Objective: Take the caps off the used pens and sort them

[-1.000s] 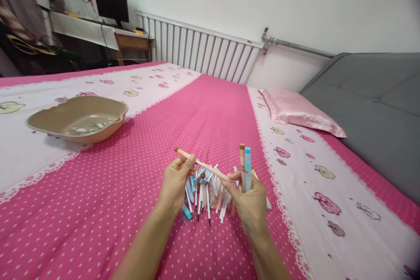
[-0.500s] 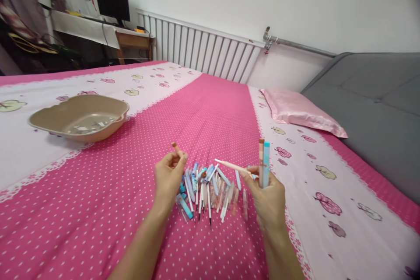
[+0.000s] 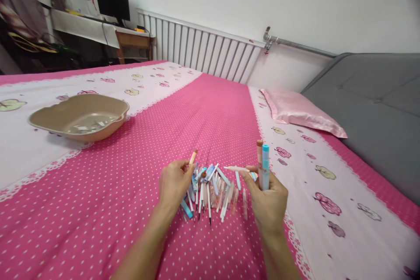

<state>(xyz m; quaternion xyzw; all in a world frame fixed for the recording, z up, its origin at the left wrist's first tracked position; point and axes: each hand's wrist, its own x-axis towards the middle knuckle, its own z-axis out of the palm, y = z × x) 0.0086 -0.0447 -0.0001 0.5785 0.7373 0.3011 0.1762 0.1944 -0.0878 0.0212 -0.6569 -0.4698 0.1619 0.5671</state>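
My left hand (image 3: 173,185) is closed on a small peach pen cap (image 3: 193,156), held just above the left side of a pile of pens, refills and caps (image 3: 211,190) on the pink dotted bedspread (image 3: 138,175). My right hand (image 3: 267,199) is closed round two upright pens, one peach (image 3: 260,164) and one blue (image 3: 265,166). Its fingertips also pinch an uncapped pale pen (image 3: 236,169) that points left over the pile.
A tan scalloped bowl (image 3: 80,116) with small bits inside sits at the left on the bed. A pink satin pillow (image 3: 300,113) lies at the right by a grey headboard (image 3: 377,109). A white radiator (image 3: 200,50) and a desk with a monitor (image 3: 111,2) stand behind.
The cap came off the peach pen: my left hand drew away with the cap and has now lowered toward the pile. My right hand kept the pen body and moved right.
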